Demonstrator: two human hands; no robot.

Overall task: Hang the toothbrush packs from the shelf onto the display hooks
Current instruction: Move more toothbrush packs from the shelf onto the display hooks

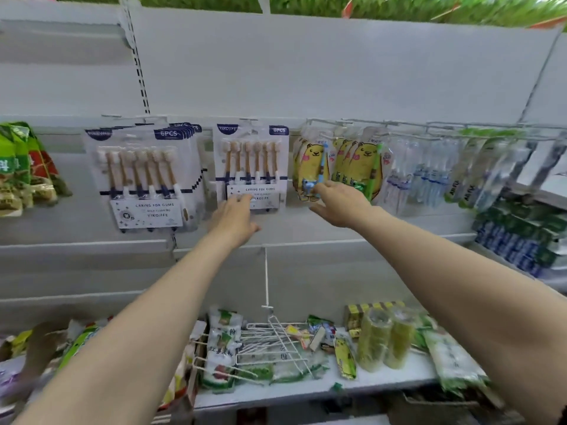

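While both arms reach up, left hand (234,214) rests loose, spread fingers on the white six-brush toothbrush pack (251,167); right hand (337,204), fingers relaxed, touches the yellow bear-print pack (310,167). Steady each gently, keep them hanging square.

White six-brush toothbrush pack (251,167) is touched low down by left hand (234,217); right hand (339,204) is reached toward yellow bear-print pack (310,170).

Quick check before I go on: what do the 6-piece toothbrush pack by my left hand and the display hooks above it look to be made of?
6-piece toothbrush pack: seemingly clear, glossy plastic over a printed white card; the brushes show through and the surface glints. Display hooks: probably thin metal wire with a white or pale coating, judging by the slim, rigid rods; blur leaves the finish uncertain.
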